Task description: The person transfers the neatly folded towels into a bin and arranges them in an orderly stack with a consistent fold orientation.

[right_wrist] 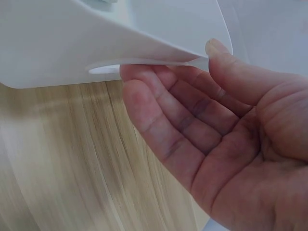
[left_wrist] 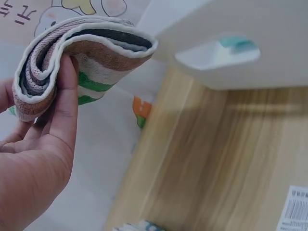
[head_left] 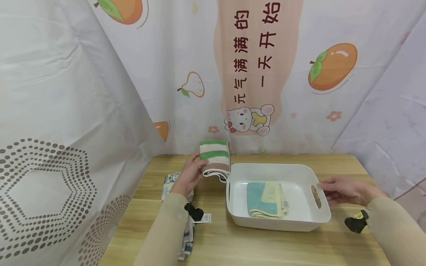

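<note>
My left hand (head_left: 190, 173) pinches a folded towel (head_left: 215, 154) with green, white and brown stripes, held up just left of a white plastic basket (head_left: 276, 223). The left wrist view shows the thumb and fingers on either side of the towel's rolled layers (left_wrist: 96, 45). At the basket's right end, my right hand (head_left: 346, 190) grips the wall by the handle hole. In the right wrist view its thumb rests at the rim and its fingers (right_wrist: 159, 106) curl at the hole. Inside the basket lies a folded blue and pale yellow towel (head_left: 263, 199).
Left on the wooden table (head_left: 216, 247) lies a folded towel with a bear print (head_left: 169, 181), partly behind my left arm. Nearer, a blue and white striped towel (head_left: 188, 236) shows beside my sleeve, with a barcode tag (head_left: 206, 218) nearby. A printed curtain (head_left: 186, 122) hangs behind the table.
</note>
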A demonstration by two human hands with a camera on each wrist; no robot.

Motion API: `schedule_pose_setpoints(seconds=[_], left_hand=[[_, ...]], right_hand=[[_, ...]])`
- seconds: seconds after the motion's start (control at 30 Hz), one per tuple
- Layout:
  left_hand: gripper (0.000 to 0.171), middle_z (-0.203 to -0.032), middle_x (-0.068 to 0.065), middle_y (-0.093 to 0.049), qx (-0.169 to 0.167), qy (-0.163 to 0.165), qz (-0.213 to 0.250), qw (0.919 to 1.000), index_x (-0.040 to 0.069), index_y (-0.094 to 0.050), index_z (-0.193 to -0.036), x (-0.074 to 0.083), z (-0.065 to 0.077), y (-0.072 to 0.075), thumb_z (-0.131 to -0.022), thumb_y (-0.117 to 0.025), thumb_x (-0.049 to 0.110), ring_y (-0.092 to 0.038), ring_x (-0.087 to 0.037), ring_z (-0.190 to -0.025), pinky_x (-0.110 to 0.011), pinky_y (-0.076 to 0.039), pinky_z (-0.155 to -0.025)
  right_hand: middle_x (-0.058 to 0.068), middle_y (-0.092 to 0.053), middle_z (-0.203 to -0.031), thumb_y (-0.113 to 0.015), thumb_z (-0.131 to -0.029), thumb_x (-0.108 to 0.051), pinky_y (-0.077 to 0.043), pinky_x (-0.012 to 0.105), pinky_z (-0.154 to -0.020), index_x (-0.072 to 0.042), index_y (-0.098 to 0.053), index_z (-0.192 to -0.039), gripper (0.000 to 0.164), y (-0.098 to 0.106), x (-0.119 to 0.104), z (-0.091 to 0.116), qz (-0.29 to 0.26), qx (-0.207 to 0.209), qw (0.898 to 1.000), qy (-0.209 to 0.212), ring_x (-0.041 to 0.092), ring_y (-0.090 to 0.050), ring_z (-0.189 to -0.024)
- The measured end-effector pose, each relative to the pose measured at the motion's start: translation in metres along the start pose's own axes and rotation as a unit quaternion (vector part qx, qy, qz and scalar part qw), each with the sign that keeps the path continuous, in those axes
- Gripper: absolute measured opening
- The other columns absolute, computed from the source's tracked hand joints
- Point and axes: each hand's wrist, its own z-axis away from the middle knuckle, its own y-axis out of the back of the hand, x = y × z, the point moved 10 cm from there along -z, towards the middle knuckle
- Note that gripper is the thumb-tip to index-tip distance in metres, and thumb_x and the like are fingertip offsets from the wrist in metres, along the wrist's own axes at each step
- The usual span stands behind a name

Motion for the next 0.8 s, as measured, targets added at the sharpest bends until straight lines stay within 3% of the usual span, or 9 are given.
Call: schedule_pose_setpoints(seconds=[0.23, 0.4, 0.8], left_hand=[[0.056, -0.128, -0.012, -0.052, -0.056, -0.024, 0.041, 0.9973, 0.017, -0.045, -0.132, 0.011, 0.004, -0.025, -0.082, -0.065, 0.003, -0.055, -0.025, -0.111, -0.033, -0.047, -0.089], [0.055, -0.129, -0.016, -0.05, -0.083, -0.029, 0.051, 0.9948, 0.013, -0.042, -0.133, 0.012, 0.007, -0.041, -0.083, -0.062, -0.001, -0.056, -0.027, -0.108, -0.034, -0.049, -0.085], [0.058, -0.129, -0.017, -0.05, -0.104, -0.025, 0.04, 0.9935, 0.01, -0.041, -0.134, 0.013, 0.011, -0.059, -0.082, -0.063, -0.001, -0.056, -0.028, -0.108, -0.037, -0.048, -0.088]], right_hand=[[0.023, -0.064, -0.104, -0.042, -0.1, -0.019, -0.052, 0.044, -0.08, 0.014, -0.051, -0.122, 0.04, -0.005, -0.003, -0.002, -0.001, 0.007, 1.0, -0.002, 0.033, -0.063, -0.094], [0.022, -0.064, -0.103, -0.043, -0.1, -0.019, -0.052, 0.044, -0.08, 0.013, -0.052, -0.121, 0.039, -0.007, -0.003, -0.004, 0.0, 0.013, 1.0, -0.005, 0.033, -0.063, -0.093], [0.019, -0.065, -0.1, -0.044, -0.099, -0.018, -0.052, 0.044, -0.079, 0.012, -0.055, -0.117, 0.036, -0.015, -0.007, -0.009, 0.002, 0.01, 1.0, -0.005, 0.028, -0.064, -0.089]])
